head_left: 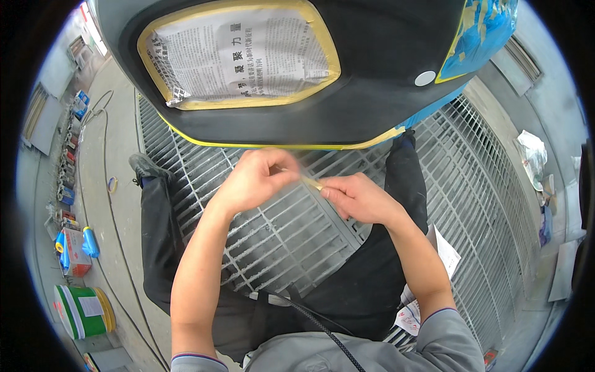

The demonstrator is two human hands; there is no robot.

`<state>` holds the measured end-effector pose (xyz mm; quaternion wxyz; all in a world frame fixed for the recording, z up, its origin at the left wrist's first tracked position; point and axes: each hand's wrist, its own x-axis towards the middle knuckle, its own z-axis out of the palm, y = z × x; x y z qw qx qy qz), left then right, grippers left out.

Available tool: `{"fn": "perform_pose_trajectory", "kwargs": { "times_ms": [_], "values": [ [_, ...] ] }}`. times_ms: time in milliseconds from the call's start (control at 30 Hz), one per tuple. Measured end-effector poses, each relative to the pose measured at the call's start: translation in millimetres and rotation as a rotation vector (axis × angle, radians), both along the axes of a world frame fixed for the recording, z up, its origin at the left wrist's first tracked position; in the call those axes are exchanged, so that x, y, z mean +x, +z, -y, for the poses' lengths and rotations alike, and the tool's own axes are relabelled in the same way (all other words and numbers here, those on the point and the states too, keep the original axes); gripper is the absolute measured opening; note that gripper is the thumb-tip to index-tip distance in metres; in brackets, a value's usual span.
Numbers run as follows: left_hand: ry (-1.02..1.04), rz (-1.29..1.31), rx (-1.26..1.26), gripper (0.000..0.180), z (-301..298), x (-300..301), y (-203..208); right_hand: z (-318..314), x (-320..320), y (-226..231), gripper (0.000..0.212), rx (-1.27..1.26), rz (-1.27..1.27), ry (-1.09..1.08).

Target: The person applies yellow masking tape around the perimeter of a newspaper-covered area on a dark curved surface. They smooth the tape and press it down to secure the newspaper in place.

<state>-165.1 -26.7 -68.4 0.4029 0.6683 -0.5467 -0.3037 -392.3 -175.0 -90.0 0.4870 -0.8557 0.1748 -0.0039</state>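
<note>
A short strip of pale yellow masking tape (312,183) stretches between my hands, in front of a dark vehicle body panel (378,62). My right hand (358,198) pinches one end between thumb and forefinger. At the other end is my left hand (259,180), its fingers curled together and partly smeared by motion. Newspaper (238,56) covers an opening in the panel, bordered by yellow masking tape (333,59). Brighter yellow tape (211,144) runs along the panel's lower edge, just above my hands. Blue film (489,28) wraps the panel's right side.
Below me lies a metal floor grating (279,223), with my legs spread on either side. At left stand a green bucket (87,312), a cardboard box (77,252) and several cans by the wall. A hose (99,161) crosses the floor. Crumpled sheeting (532,155) lies at right.
</note>
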Motion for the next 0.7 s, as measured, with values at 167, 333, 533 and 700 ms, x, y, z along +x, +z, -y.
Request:
{"fn": "perform_pose_trajectory", "kwargs": {
  "times_ms": [167, 333, 533, 700],
  "values": [
    [0.128, 0.156, -0.161, 0.012, -4.5, -9.2, -8.2, 3.1, 1.1, -11.5, 0.030, 0.008, 0.136, -0.146],
    [0.075, 0.473, -0.460, 0.006, -3.5, -25.5, -8.7, 1.5, -1.8, -15.7, 0.012, 0.292, 0.189, -0.408],
    [0.349, -0.350, -0.382, 0.008, -11.3, -26.0, 2.5, 32.1, -21.4, -3.4, 0.028, 0.452, 0.320, -0.542],
    [0.298, -0.722, -0.414, 0.013, 32.4, -19.5, -1.5, 24.4, 25.6, 23.0, 0.065, 0.111, 0.351, -0.150]
  ]
}}
